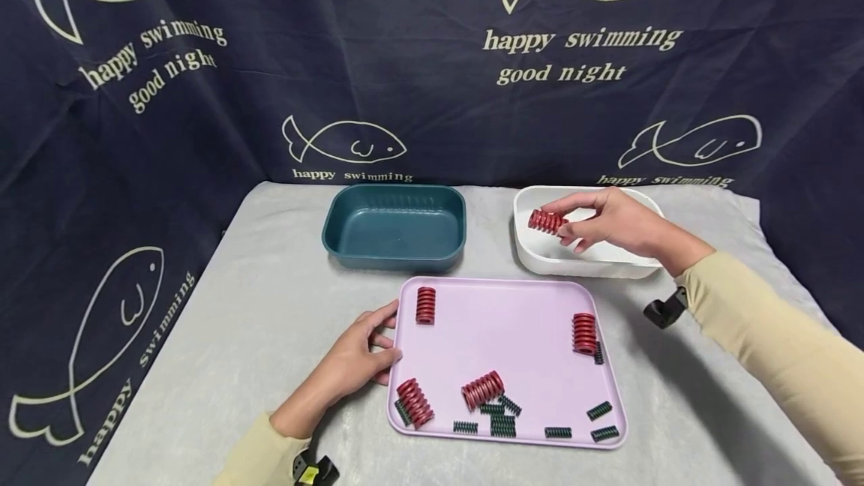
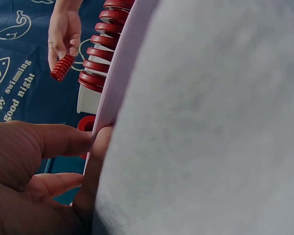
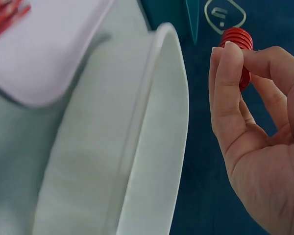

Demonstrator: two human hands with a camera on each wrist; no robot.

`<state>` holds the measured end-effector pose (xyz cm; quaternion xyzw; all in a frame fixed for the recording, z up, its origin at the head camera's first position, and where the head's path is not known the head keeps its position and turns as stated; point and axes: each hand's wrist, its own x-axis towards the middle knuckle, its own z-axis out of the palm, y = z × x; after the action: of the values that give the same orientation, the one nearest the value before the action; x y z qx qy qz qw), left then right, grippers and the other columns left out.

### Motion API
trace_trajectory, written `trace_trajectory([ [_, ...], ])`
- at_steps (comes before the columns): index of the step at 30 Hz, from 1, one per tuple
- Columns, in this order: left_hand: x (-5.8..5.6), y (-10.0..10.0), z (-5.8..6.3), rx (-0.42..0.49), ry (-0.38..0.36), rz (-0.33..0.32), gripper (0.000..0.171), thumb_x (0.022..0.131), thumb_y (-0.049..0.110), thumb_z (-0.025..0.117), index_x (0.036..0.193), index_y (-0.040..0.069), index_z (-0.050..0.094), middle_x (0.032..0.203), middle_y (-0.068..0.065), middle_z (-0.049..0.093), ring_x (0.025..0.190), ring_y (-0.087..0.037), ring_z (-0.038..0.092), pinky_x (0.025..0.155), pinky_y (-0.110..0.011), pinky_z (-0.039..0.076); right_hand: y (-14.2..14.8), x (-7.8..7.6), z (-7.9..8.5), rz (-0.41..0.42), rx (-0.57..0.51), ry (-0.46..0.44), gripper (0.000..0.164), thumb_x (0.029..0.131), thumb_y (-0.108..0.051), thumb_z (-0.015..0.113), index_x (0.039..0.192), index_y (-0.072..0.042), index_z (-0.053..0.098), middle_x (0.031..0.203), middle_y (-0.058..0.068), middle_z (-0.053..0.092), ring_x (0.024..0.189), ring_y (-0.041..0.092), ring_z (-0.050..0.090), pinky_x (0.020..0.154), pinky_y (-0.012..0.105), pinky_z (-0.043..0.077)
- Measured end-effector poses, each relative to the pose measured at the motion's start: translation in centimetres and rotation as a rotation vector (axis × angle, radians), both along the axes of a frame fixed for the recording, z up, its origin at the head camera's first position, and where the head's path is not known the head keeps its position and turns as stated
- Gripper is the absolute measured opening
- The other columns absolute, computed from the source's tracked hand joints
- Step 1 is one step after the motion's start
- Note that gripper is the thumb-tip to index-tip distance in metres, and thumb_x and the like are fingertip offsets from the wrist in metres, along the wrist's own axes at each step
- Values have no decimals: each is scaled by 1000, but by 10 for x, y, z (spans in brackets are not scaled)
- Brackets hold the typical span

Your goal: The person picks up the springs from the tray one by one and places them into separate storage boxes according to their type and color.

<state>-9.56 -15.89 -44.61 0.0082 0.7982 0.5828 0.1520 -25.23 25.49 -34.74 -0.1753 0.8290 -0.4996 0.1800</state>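
My right hand (image 1: pixel 617 222) pinches a red coil spring (image 1: pixel 545 221) between thumb and fingers, above the white bin (image 1: pixel 580 267). In the right wrist view the same spring (image 3: pixel 237 36) shows at the fingertips, beyond the bin's rim. At the left edge of the pink tray (image 1: pixel 506 328), my left hand (image 1: pixel 351 355) grips the rim; the left wrist view shows fingers (image 2: pixel 63 139) on both sides of it. Red springs lie apart on the tray, one (image 1: pixel 426 306) near the left hand. Several small dark green springs (image 1: pixel 502 426) lie mostly along the near edge.
A teal bin (image 1: pixel 394 261) stands behind the tray, left of the white one. The table has a pale cloth (image 1: pixel 270 298). Behind it hangs a dark blue curtain (image 1: pixel 432 81) with fish drawings.
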Motion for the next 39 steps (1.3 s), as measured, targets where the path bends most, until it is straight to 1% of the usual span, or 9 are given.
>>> trace_trajectory([
  [7, -1, 1, 0, -9, 5, 3, 73, 88, -11, 72, 155, 6, 46, 131, -15, 53, 95, -23, 61, 54, -38, 62, 16, -19, 0, -21, 43, -25, 45, 95, -5, 73, 138, 2, 62, 118, 12, 71, 91, 23, 74, 73, 41, 63],
  [10, -1, 1, -1, -7, 7, 1, 73, 88, -11, 72, 155, 6, 46, 131, -15, 53, 95, -23, 61, 53, -38, 62, 20, -26, -2, -36, 51, -43, 45, 94, -4, 74, 138, 2, 63, 119, 11, 71, 94, 27, 74, 74, 42, 63],
  [15, 0, 0, -3, 3, 6, 3, 74, 88, -11, 72, 155, 7, 46, 131, -15, 53, 95, -22, 61, 53, -39, 61, 24, -38, -8, -59, 63, -82, 45, 95, -2, 73, 138, 2, 62, 122, 16, 68, 97, 32, 73, 74, 42, 63],
  [20, 0, 0, -3, 8, 6, 7, 74, 88, -10, 72, 155, 7, 46, 131, -14, 53, 95, -23, 61, 52, -39, 61, 28, -48, -13, -46, 85, -123, 46, 96, -1, 69, 140, 6, 59, 113, 15, 70, 94, 28, 73, 75, 40, 63],
  [23, 0, -1, -3, 1, 5, 9, 74, 88, -10, 72, 155, 7, 46, 131, -14, 53, 96, -22, 61, 53, -38, 61, 30, -52, -15, -21, 97, -142, 46, 97, 0, 68, 141, 8, 57, 107, 16, 71, 91, 25, 73, 75, 39, 63],
  [26, 0, -2, -3, -2, 6, 7, 73, 88, -10, 72, 155, 7, 46, 131, -14, 52, 96, -22, 61, 53, -38, 61, 31, -57, -15, -5, 115, -149, 47, 96, 0, 68, 141, 7, 57, 107, 18, 71, 89, 23, 72, 75, 40, 63],
  [30, 0, -3, -3, 1, 9, 3, 73, 89, -10, 72, 155, 7, 46, 131, -15, 52, 96, -22, 61, 53, -38, 61, 31, -62, -17, 8, 151, -176, 46, 96, 0, 68, 140, 7, 57, 109, 16, 71, 88, 23, 72, 76, 39, 63],
  [35, -1, -3, -3, 3, 11, 0, 74, 89, -10, 71, 155, 7, 45, 131, -15, 52, 97, -22, 60, 53, -37, 61, 27, -66, -19, 15, 191, -226, 46, 96, -1, 69, 140, 7, 58, 108, 15, 71, 84, 21, 71, 75, 39, 63],
  [39, -1, -2, -3, 11, 12, -3, 74, 88, -10, 71, 155, 6, 45, 132, -15, 52, 96, -23, 61, 53, -38, 62, 24, -67, -21, 18, 190, -252, 46, 96, 1, 67, 139, 10, 56, 104, 16, 70, 79, 20, 70, 73, 37, 63],
])
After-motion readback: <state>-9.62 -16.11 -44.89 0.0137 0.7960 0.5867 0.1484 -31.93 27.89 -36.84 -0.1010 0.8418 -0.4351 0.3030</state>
